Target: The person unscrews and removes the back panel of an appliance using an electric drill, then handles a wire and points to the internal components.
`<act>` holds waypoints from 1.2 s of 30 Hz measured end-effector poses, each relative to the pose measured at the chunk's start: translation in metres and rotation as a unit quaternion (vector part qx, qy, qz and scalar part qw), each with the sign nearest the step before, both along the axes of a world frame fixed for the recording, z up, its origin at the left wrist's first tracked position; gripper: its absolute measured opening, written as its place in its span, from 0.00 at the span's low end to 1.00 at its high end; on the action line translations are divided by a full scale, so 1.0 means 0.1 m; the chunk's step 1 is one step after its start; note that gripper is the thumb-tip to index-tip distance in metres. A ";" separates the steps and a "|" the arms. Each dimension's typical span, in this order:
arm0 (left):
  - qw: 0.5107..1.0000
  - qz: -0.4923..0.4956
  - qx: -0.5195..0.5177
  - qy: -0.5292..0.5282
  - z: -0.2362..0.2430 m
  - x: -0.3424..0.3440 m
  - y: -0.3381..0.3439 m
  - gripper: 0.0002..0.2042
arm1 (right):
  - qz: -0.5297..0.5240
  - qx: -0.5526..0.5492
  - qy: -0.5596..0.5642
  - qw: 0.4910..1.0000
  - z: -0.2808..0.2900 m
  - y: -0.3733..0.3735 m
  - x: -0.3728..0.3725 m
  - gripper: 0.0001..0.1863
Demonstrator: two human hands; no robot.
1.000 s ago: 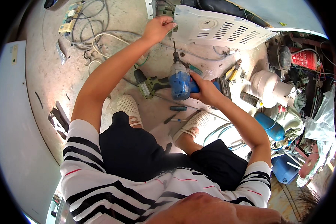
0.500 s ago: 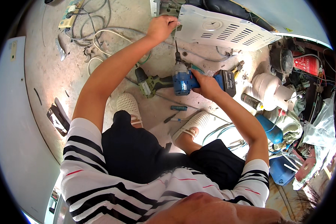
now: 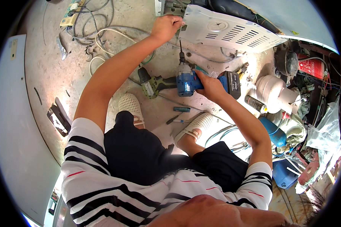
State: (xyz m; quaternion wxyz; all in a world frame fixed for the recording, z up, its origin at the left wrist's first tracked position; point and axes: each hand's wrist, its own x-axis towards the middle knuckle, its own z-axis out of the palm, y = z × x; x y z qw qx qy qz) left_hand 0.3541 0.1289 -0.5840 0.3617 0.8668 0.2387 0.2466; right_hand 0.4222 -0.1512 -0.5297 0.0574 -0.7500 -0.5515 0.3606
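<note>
My right hand (image 3: 211, 87) is wrapped round the handle of a blue cordless impact driver (image 3: 184, 81). Its long thin bit points away from me, the tip just short of a white slotted metal panel (image 3: 231, 32). At the panel's left edge my left hand (image 3: 166, 28) is closed, thumb and fingers pinching the border; whether a small part is also between them I cannot tell. A green and black cordless drill (image 3: 151, 86) lies on the floor just left of the driver. The panel leans at the lower back of a large white appliance (image 3: 291, 17).
Cables (image 3: 102, 32) loop from a power strip (image 3: 72, 13) at the far left. Pliers (image 3: 241, 70), a spray can (image 3: 255, 103), a pale round motor-like part (image 3: 271, 89) and a blue cylinder (image 3: 272, 130) crowd the right. A screwdriver (image 3: 173, 119) lies between my feet. A white cabinet (image 3: 22, 132) stands left.
Almost nothing differs. The panel and my left hand have shifted very slightly to the right in the picture; both hands keep their hold.
</note>
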 end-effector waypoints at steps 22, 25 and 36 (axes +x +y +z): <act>0.999 0.004 -0.012 -0.029 -0.02 0.02 -0.01 0.10 | 0.032 0.013 -0.041 0.999 -0.12 0.00 0.08 0.41; 1.000 0.001 -0.003 -0.011 0.00 0.03 0.00 0.11 | 0.033 0.006 -0.061 0.998 -0.15 0.03 0.10 0.40; 1.000 -0.022 -0.002 -0.014 0.20 -0.07 -0.04 0.10 | 0.028 0.027 -0.099 0.994 -0.13 0.09 0.02 0.41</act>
